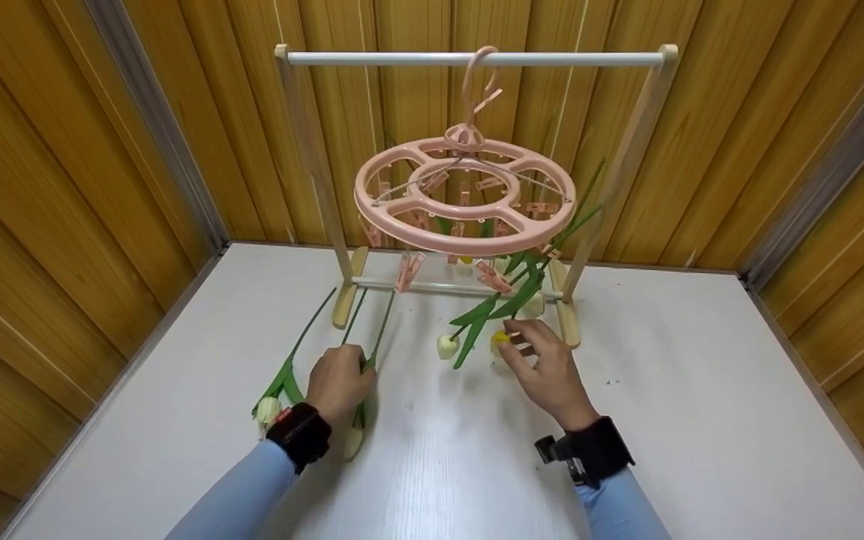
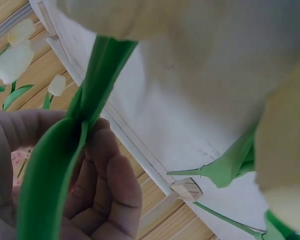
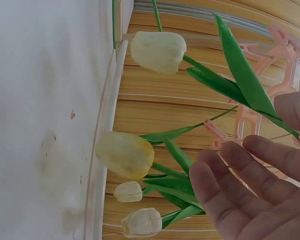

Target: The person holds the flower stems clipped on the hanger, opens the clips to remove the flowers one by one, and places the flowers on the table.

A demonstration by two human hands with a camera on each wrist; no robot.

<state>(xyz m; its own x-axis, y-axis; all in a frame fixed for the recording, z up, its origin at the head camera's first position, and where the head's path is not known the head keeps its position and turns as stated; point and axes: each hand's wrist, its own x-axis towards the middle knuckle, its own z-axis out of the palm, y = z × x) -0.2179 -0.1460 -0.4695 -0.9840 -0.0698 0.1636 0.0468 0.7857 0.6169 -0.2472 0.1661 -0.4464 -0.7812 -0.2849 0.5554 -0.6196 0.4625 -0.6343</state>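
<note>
My left hand (image 1: pixel 338 382) grips a white tulip (image 1: pixel 353 444) by its green stem, bloom toward me, low over the white table. In the left wrist view, a green leaf (image 2: pixel 45 185) curves across the palm from the stem held by thumb and fingers. Left of that hand lies another white tulip (image 1: pixel 268 409). My right hand (image 1: pixel 548 367) is beside a yellow-tinged tulip (image 1: pixel 499 343), fingers loosely bent and apart. A white tulip (image 1: pixel 448 346) hangs bloom-down just left of it. In the right wrist view, the fingers (image 3: pixel 255 175) spread with no stem pinched between them.
A pink round clip hanger (image 1: pixel 466 244) hangs by its hook from the white bar (image 1: pixel 387 58) of a wooden rack. Pink clips (image 1: pixel 409 271) dangle under it, and several tulips hang on its right side. Wood-panelled walls (image 1: pixel 417 97) enclose the white table (image 1: pixel 664 390).
</note>
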